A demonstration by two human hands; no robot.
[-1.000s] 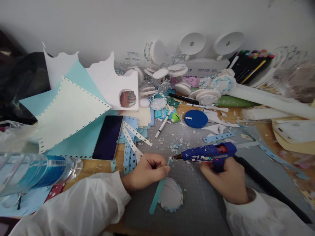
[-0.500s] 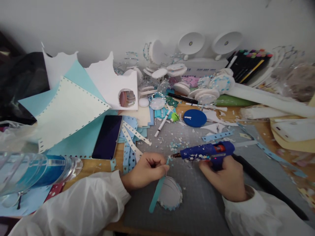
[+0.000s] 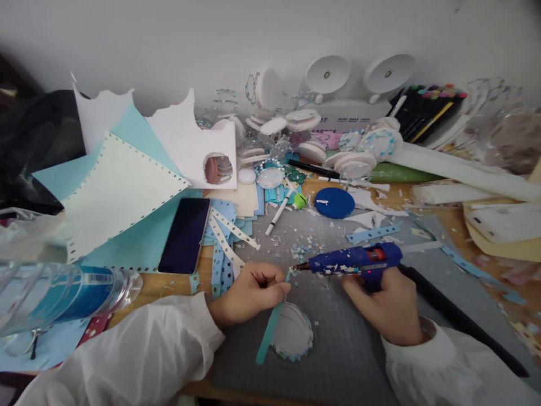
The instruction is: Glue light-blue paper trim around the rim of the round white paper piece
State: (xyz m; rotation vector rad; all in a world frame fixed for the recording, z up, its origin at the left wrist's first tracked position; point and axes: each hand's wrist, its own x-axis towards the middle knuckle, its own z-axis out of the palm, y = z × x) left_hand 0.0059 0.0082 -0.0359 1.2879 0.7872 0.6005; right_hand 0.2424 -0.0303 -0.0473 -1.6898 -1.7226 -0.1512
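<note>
My left hand (image 3: 260,290) pinches a flat teal stick (image 3: 269,335), whose upper tip pokes out past the fingers. Wrapped round the handle of a blue hot glue gun (image 3: 344,260), my right hand (image 3: 386,304) keeps its nozzle pointing left at that tip, touching or nearly so. Tiny paper bits cling to the gun's barrel. Under the stick, a pale round disc (image 3: 291,334) with small blue and white pieces along its rim lies on the grey cutting mat (image 3: 338,366). Loose confetti pieces (image 3: 304,248) are scattered just beyond the nozzle.
A phone (image 3: 185,235), punched paper sheets (image 3: 122,197) and a water bottle (image 3: 71,290) lie on the left. Further back are a blue oval lid (image 3: 335,203), a white marker (image 3: 279,213) and several decorated discs (image 3: 376,145). A black rod (image 3: 460,318) lies beside my right arm.
</note>
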